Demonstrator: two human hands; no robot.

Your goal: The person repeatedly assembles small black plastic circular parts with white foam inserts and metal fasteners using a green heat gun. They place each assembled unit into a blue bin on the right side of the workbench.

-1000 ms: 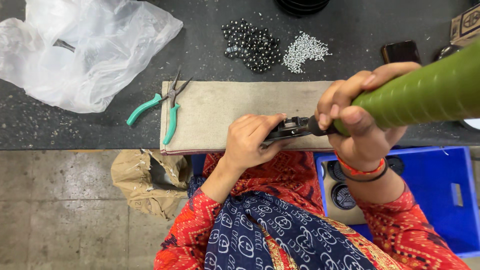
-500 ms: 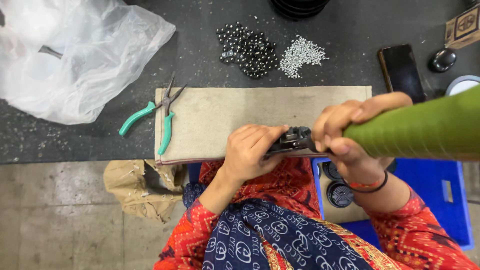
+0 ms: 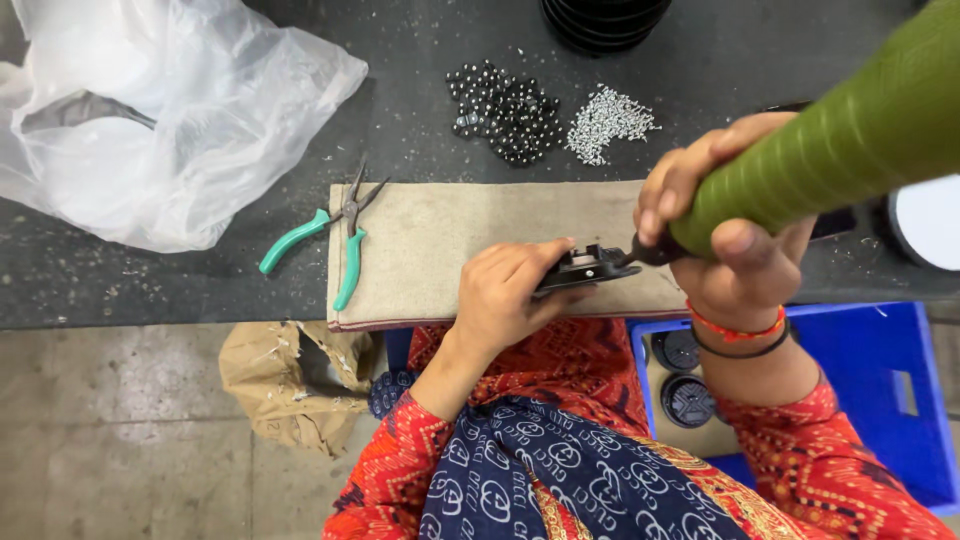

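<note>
The black part (image 3: pixel 585 268) sits on the beige mat (image 3: pixel 430 250), pinned under the left hand (image 3: pixel 510 295). The right hand (image 3: pixel 725 240), just beside it, grips the green tool (image 3: pixel 830 150). Loose pinning could let the tip skid onto fingers.

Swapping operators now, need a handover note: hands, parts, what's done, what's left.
Left hand: pins a small black part on the beige mat at the bench edge.
Right hand: grips a green-handled driver, its tip at the black part.
Nearby: pile of black pieces and pile of small silver screws behind the mat; teal-handled pliers on the mat's left edge, untouched.
Blue crate at the right holds a few round black parts.
Done: part seated under the driver. Left: cannot tell whether the fastening is finished; both piles remain.
</note>
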